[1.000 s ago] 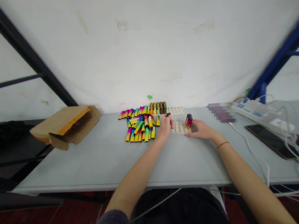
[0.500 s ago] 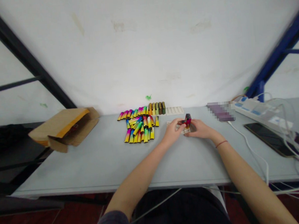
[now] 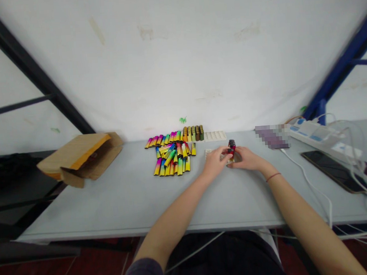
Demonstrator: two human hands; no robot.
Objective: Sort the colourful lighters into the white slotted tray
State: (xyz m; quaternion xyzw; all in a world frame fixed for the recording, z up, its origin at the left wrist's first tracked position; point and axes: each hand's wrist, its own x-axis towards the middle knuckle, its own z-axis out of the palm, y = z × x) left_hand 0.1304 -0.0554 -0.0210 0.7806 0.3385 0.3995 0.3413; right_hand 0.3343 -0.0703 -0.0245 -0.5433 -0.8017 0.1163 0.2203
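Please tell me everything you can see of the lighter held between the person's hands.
The lighter stands upright, with a dark top and a glossy red-magenta body that looks metallic. The right hand grips its lower part, the left hand close against it, above a pale dimpled tray.

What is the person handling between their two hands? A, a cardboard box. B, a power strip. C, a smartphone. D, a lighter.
D: a red and dark lighter stands upright where the left hand and right hand meet, just above a pale holed tray.
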